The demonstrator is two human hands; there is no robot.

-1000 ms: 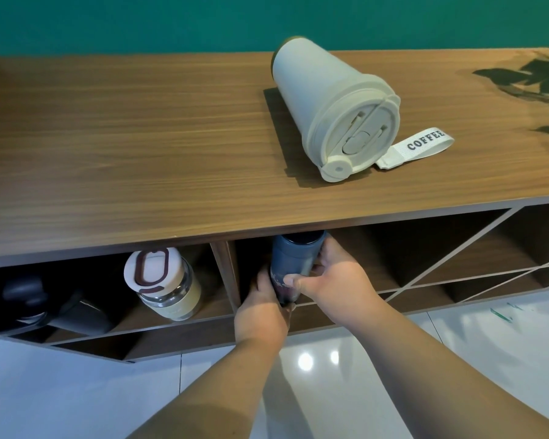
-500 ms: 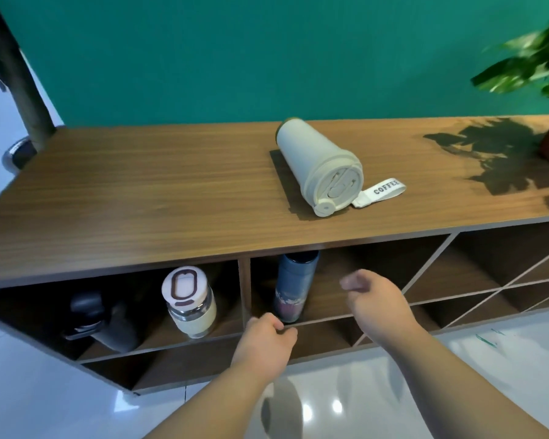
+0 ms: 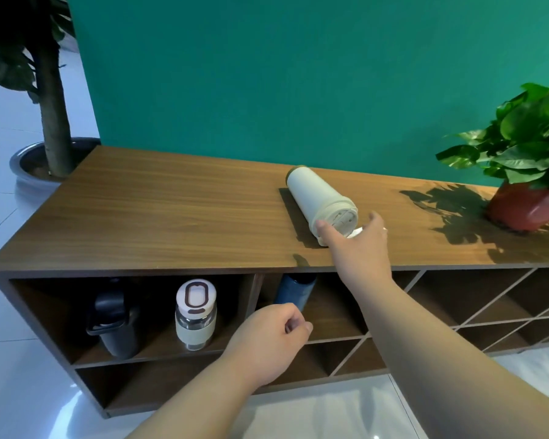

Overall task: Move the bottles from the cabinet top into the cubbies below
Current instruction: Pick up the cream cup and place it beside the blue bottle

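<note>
A cream coffee tumbler (image 3: 314,194) lies on its side on the wooden cabinet top (image 3: 171,217), lid toward me. My right hand (image 3: 360,245) is at its lid end with fingers spread, touching or almost touching it, not closed around it. My left hand (image 3: 268,340) hangs loosely curled and holds nothing, in front of the cubbies. A dark blue bottle (image 3: 293,291) stands in the second cubby. The left cubby holds a black bottle (image 3: 114,321) and a glass bottle with a white lid (image 3: 195,313).
A potted green plant in a red pot (image 3: 523,207) stands at the cabinet top's right end. A tree in a round planter (image 3: 49,115) stands on the floor at the left. A teal wall is behind. Diagonal cubbies (image 3: 488,305) run to the right.
Both hands let go of the dark blue bottle, which stays in the second cubby. My right hand rose to the cream tumbler's lid. The view pulled back and up.
</note>
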